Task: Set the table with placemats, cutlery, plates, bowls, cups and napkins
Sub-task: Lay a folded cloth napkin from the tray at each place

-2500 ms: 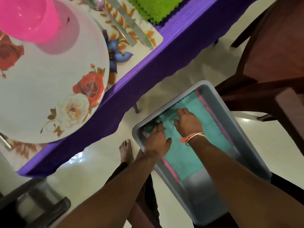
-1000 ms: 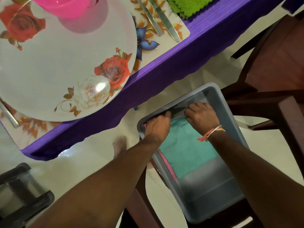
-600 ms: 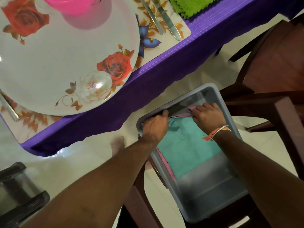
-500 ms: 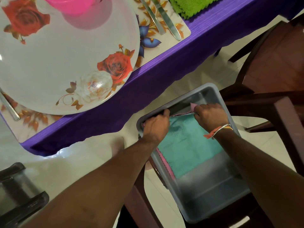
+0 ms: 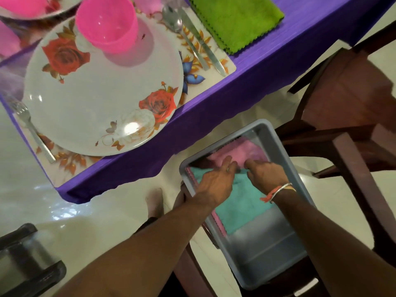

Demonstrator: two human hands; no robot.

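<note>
A grey bin (image 5: 276, 144) sits on a chair seat below the table edge. In it lies a teal napkin (image 5: 242, 202), and a pink napkin (image 5: 244, 150) is bunched at the bin's far end. My left hand (image 5: 214, 185) pinches the pink napkin's near edge. Beside it, my right hand (image 5: 266, 175) grips the same edge with curled fingers. On the table a floral plate (image 5: 96, 99) carries a pink bowl (image 5: 107, 24) and sits on a placemat (image 5: 228, 63). A spoon (image 5: 176, 23) and knife (image 5: 202, 47) lie to its right and a fork (image 5: 26, 121) to its left. A green napkin (image 5: 235, 20) lies further right.
A purple tablecloth (image 5: 235, 93) hangs over the table edge just above the bin. A dark wooden chair (image 5: 347, 108) stands to the right. Another plate with a pink bowl (image 5: 23, 7) shows at the top left. A dark object (image 5: 27, 264) stands on the floor at lower left.
Both hands went to the bin's far end and took the pink napkin's edge from under the teal one. The pink napkin now lies bunched there. My view has tilted up over the table.
</note>
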